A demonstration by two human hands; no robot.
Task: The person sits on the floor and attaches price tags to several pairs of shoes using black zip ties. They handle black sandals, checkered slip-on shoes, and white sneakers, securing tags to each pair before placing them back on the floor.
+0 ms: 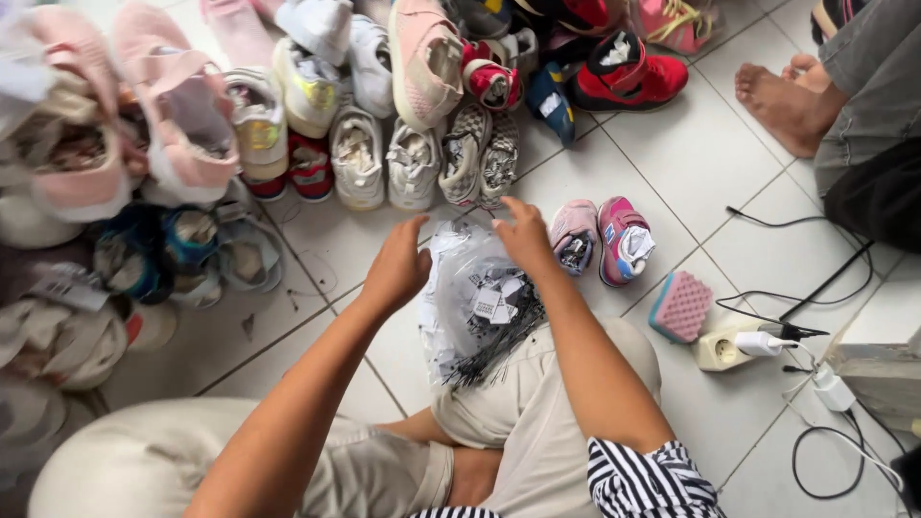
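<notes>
Beige-trousered knees and a striped black-and-white sleeve (645, 484) sit closest, with both bare forearms reaching forward over the white tiled floor (691, 153). Between them lies a clear crinkled plastic bag (470, 288) holding small white paper tags (494, 304) and thin black ties (499, 350); it rests against the person's right knee. The right hand (526, 235) touches the bag's far edge, its grip loosely curled, fingers bent down onto the plastic. The left hand (398, 267) hovers just beside the bag's left edge, its grip half spread, pinching nothing. Just right of the right hand stands a pair of small pink children's trainers (600, 240). Further right lie a pink waffle-patterned sponge (681, 305) and a white power socket with plugged cables (743, 347). Rows of worn shoes (384, 125) crowd the far and left edges of the floor. Another person's bare foot (782, 101) rests at the far right corner.
</notes>
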